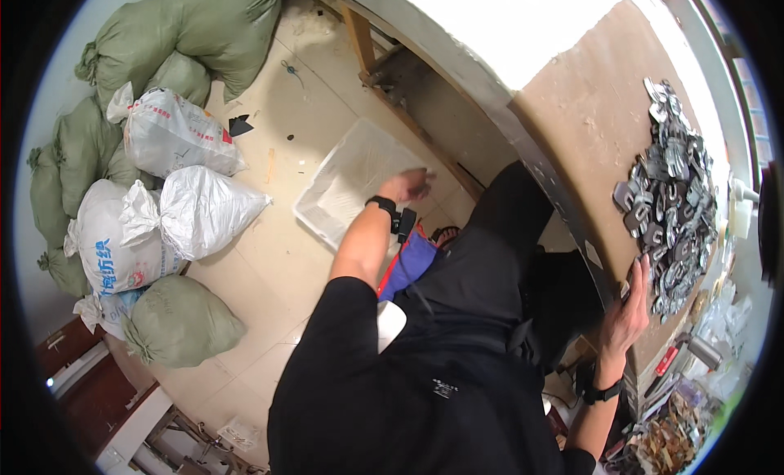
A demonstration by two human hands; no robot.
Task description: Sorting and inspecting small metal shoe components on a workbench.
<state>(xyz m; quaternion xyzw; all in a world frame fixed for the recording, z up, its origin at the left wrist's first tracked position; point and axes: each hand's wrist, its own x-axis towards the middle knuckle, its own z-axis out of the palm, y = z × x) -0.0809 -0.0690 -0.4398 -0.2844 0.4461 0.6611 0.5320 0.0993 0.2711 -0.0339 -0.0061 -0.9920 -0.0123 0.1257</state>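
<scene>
My left hand (406,185) reaches out to the left, over the near right side of a white plastic basket (314,215) on the floor. Its fingers look loosely bent and apart, with nothing visible in them. At the front edge of the brown-topped table (572,115), my right hand (627,312) rests with its fingers stretched toward a heap of small shiny metal pieces (674,197). The fingertips are beside the near end of the heap. A small pale spot shows by the thumb, too small to tell what it is.
Green woven sacks (184,321) and tied white sacks (214,212) are piled on the tiled floor at the left. A wooden table leg (358,38) stands beyond the basket. A red-handled tool (666,361) and clear plastic bags (727,324) lie right of the heap.
</scene>
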